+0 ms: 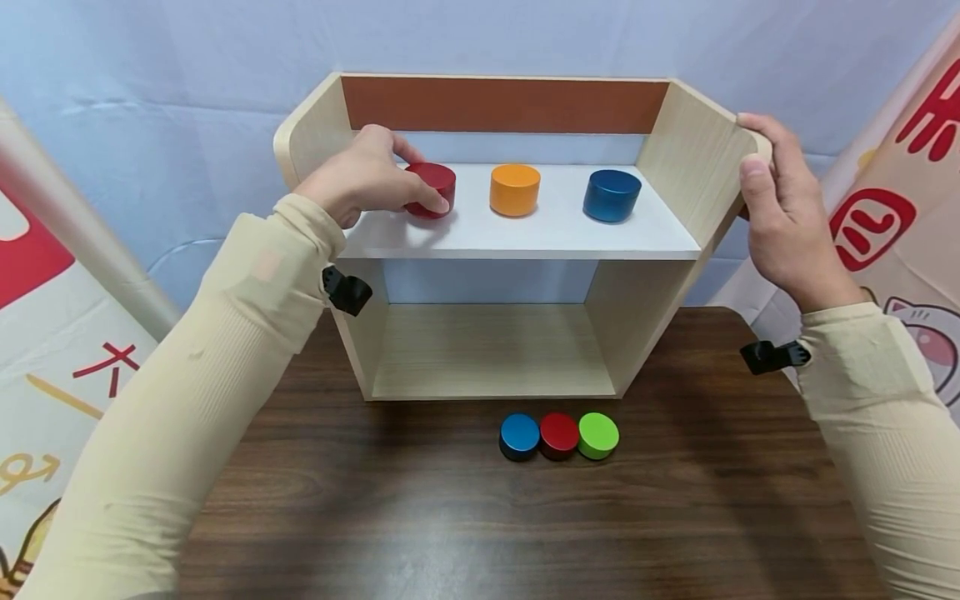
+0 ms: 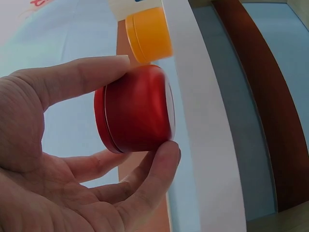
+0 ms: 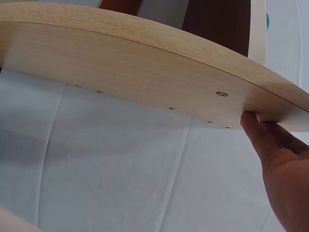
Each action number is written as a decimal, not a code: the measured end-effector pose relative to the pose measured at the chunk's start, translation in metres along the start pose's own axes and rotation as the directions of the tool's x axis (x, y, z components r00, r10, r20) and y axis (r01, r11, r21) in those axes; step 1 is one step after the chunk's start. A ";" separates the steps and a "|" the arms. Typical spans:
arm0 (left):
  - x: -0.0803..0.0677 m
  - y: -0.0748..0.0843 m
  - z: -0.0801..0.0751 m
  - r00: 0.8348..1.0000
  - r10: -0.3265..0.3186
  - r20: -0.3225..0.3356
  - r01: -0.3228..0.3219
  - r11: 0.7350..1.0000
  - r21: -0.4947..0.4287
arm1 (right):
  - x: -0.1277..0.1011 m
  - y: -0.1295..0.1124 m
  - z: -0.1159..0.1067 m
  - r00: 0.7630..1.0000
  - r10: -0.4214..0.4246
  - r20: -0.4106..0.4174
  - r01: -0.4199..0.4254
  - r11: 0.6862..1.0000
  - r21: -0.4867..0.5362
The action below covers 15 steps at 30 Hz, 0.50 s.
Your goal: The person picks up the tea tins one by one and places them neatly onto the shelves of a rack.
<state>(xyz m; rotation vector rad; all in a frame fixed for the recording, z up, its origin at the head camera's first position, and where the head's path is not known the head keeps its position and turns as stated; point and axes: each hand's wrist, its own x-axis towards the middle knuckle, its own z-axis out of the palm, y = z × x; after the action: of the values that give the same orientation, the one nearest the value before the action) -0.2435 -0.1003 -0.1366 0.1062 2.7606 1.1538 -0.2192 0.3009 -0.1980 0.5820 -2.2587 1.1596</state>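
My left hand (image 1: pixel 375 171) pinches a red round tin (image 1: pixel 437 179) between thumb and fingers at the left end of the white upper shelf board (image 1: pixel 472 237). In the left wrist view, the thumb lies along one side of the tin and fingertips meet the opposite side. To its right on the board stand an orange tin (image 1: pixel 514 190) and a dark blue tin (image 1: pixel 612 196). My right hand (image 1: pixel 787 204) holds the right side panel (image 1: pixel 697 158) of the small wooden shelf near its upper front edge, with fingers against the outer face in the right wrist view.
On the dark wooden table (image 1: pixel 450 517), in front of the shelf, a blue tin (image 1: pixel 519 436), a second red tin (image 1: pixel 558 435) and a green tin (image 1: pixel 598 435) stand in a row. A brown back rail (image 1: pixel 506 104) spans the shelf's top. Pale cloth (image 1: pixel 480 33) hangs behind.
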 end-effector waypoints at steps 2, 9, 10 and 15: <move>0.002 0.000 0.000 1.000 -0.004 -0.001 0.004 1.000 0.003 | 0.000 0.000 0.000 1.000 -0.001 0.002 0.001 1.000 0.000; 0.007 -0.001 0.002 1.000 -0.019 -0.010 0.019 0.999 0.036 | 0.000 0.000 0.001 1.000 -0.005 0.001 0.005 1.000 0.008; 0.008 -0.001 0.002 1.000 -0.023 -0.011 0.024 0.999 0.042 | 0.000 0.000 0.001 1.000 -0.005 0.002 0.005 1.000 0.009; 0.009 -0.003 0.002 0.999 -0.039 -0.010 0.040 0.998 0.057 | 0.001 0.000 0.001 1.000 -0.003 0.004 0.003 1.000 0.004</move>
<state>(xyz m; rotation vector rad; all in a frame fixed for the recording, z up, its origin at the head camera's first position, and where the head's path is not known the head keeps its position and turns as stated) -0.2522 -0.1000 -0.1408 0.0526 2.7909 1.0678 -0.2202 0.3000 -0.1981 0.5897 -2.2581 1.1632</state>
